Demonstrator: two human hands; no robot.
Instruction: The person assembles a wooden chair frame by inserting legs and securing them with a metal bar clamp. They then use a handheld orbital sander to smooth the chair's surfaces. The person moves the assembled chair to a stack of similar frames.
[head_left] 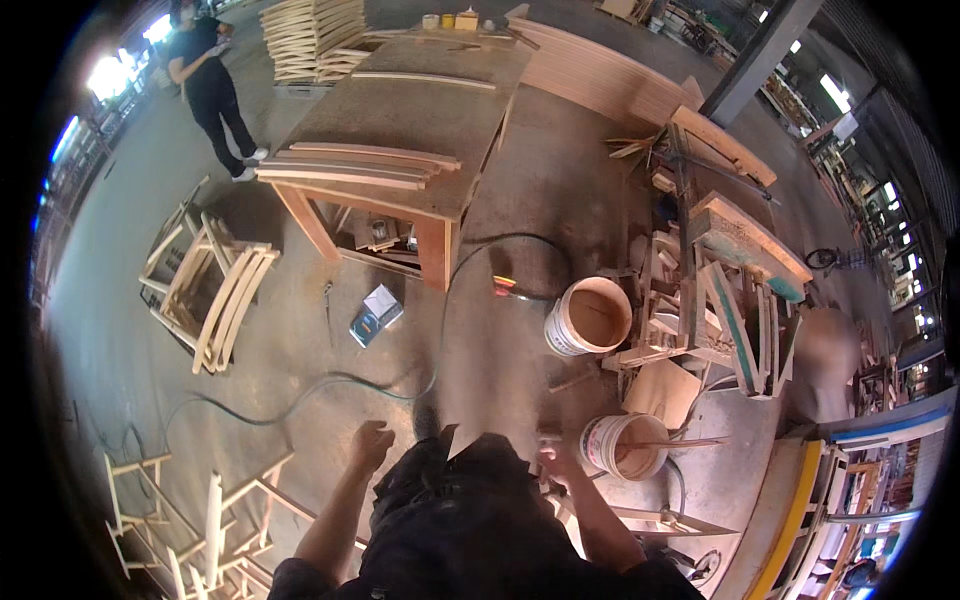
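Observation:
My left hand (pixel 372 446) hangs beside my left leg, its fingers loosely curled with nothing seen in them. At my right side, my right hand (pixel 560 464) is closed; something small and dark shows at its fingers, too unclear to name. Just right of that hand stands a white bucket (pixel 592 446) with a long wooden stick (pixel 682 443) lying across its mouth. A second white bucket (pixel 562 334), with brownish contents, stands farther ahead. Behind my right hand, part of a wooden frame (pixel 665 516) shows near the floor.
Curved wooden strips (pixel 350 165) lie on a long workbench (pixel 440 120) ahead. A hose (pixel 290 415) crosses the floor near a blue-and-white box (pixel 376 315). Chair-like wooden frames (pixel 215 290) stand left; more frames (pixel 215 530) lie lower left. A scrap-wood rack (pixel 690 300) stands right. A person (pixel 210 85) stands far left.

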